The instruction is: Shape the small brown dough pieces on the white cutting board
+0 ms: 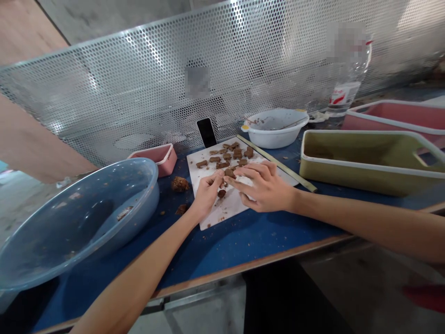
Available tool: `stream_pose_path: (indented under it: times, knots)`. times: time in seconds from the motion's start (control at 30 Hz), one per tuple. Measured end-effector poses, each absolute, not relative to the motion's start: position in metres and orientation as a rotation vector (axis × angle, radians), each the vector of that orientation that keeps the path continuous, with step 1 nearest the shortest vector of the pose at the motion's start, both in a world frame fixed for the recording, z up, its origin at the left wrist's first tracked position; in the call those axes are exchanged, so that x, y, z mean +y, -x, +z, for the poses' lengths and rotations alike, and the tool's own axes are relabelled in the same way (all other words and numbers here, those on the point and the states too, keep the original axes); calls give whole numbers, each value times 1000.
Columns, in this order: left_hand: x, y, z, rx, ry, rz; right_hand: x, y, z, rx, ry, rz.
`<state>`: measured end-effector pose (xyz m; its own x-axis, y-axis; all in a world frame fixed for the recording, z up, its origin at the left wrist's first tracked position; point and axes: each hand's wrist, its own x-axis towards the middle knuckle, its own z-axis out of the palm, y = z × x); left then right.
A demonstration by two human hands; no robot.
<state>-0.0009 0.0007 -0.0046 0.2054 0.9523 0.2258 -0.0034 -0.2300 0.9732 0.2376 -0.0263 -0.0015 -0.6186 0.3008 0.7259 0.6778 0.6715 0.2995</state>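
Note:
Over a white board (pixel 231 202), my left hand (pixel 207 192) pinches the edge of a small brown lump (pixel 229 173) between thumb and fingertips. From the other side, fingertips of my right hand (pixel 262 188) grip the same lump, the remaining fingers fanned out. Just below lies a dark round brown bit (pixel 221 193), touching neither palm. Behind the hands, several brown block-shaped pieces (pixel 237 153) are spread across the board among crumbs. Left of the board sit a rough brown clump (pixel 180 184) and a smaller clump (pixel 181 209) on the blue tabletop (pixel 243 246).
A large blue basin (pixel 139 222) stands left, with a small pink bin (pixel 168 160) behind. A phone (pixel 206 132) leans against perforated metal mesh (pixel 149 93). A flat stick (pixel 278 163) lies along the board; a white basin (pixel 276 137), green bin (pixel 351 167), pink bin (pixel 392 118) and bottle (pixel 346 93) stand right.

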Motion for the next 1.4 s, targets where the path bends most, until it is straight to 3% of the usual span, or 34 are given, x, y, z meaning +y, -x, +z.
stream_pose_path:
  times: [0.63, 0.93, 1.4]
  knots:
    - [-2, -4, -2, 923, -1381, 1192, -26, -240, 4, -2194, 745, -806]
    - [-9, -5, 9, 897, -1578, 1173, -21, -240, 11, -2106, 1015, -317]
    - [-7, -1, 10, 874, -1876, 1094, -7, -247, 2, -2079, 815, -257]
